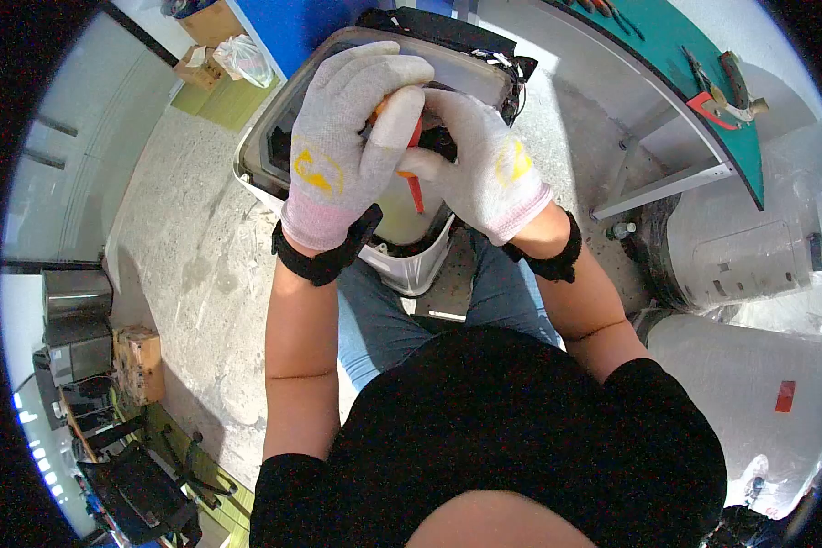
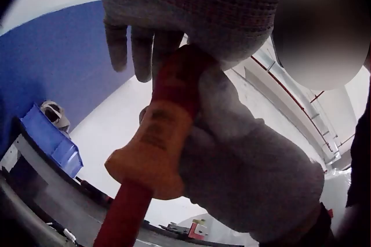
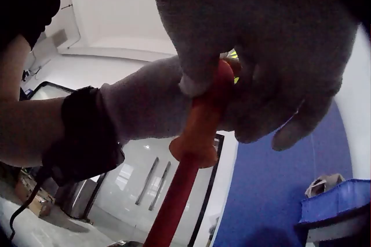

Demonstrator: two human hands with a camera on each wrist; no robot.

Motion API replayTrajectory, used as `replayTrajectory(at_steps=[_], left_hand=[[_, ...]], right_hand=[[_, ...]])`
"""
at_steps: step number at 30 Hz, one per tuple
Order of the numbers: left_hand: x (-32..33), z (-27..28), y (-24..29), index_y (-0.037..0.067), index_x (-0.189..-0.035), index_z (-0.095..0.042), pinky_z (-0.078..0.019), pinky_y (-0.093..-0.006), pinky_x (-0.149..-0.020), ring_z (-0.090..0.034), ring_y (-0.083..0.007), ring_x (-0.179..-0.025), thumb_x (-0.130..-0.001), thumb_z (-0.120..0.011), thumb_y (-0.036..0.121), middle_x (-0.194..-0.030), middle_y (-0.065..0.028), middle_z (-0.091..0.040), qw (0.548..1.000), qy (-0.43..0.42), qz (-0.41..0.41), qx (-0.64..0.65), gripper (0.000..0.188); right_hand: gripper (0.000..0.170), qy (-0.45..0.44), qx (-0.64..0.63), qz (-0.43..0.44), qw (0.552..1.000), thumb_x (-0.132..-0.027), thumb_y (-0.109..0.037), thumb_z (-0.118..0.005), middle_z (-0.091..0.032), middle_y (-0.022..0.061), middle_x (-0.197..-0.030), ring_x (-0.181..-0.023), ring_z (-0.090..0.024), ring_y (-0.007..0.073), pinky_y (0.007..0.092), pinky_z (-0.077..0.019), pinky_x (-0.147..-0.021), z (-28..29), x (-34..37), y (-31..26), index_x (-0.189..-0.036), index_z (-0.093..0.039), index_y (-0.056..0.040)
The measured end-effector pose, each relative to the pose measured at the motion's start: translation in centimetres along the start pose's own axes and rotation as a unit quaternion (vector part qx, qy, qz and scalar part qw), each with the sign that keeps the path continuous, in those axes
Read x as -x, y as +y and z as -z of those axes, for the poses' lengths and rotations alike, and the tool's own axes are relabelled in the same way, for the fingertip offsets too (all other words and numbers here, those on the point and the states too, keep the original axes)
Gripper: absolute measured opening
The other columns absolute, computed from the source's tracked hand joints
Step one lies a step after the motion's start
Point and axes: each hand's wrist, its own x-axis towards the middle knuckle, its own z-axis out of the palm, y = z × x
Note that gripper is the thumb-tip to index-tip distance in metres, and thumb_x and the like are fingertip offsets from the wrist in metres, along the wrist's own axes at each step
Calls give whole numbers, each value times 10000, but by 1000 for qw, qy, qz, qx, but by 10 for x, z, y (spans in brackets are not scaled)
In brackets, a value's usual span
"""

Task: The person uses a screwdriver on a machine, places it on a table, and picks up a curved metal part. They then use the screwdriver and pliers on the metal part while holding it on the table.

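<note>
A screwdriver [image 1: 416, 192] with a red and orange handle and a red shaft points downward between both gloved hands. My right hand [image 1: 484, 160] grips its handle, thumb along the side, as the left wrist view also shows. My left hand [image 1: 352, 137] curls round the upper part of the handle, its fingers bent and partly hiding it. In the right wrist view the orange collar [image 3: 194, 151] sits just below the fingers. Under the hands stands a white-bodied machine [image 1: 411, 272] with a dark-edged top; the shaft overlaps its surface in the head view.
A green-topped bench [image 1: 676, 64] at the right holds pliers and other hand tools. Wrapped white units [image 1: 749, 247] stand beside it. Dark cables [image 1: 521, 78] lie at the machine's far corner. At left are cardboard boxes [image 1: 139, 365] and a black chair [image 1: 142, 493].
</note>
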Motion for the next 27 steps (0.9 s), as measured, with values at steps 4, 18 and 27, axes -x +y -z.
replayTrajectory(at_steps=[4,18,27], left_hand=[[0,-2,-3,58,-1003,-655,-454,-400,-917,-590,-325,-1043,-836,-585,139,-1006,-88,-660,1000,4,-23,1,199],[-6,8,9,69,-1021,-659,-456,-390,-918,-595,-318,-1025,-871,-546,171,-1003,-80,-671,997,-37,-54,-43,214],[-1,9,7,71,-1024,-592,-487,-425,-852,-607,-326,-976,-671,-733,121,-1076,-93,-638,996,-54,-54,-35,384]], right_hand=[[507,-15,7,60,998,-732,-238,-731,-646,230,-1003,-918,-622,406,458,-504,-790,2,2,7,-1160,-574,-16],[498,37,-31,-2,999,-657,-281,-813,-659,211,-890,-870,-630,402,436,-514,-744,-2,0,-3,-1002,-622,23],[509,-66,-79,0,995,-762,-200,-772,-635,204,-1044,-965,-648,318,364,-519,-822,1,5,-3,-1169,-533,-8]])
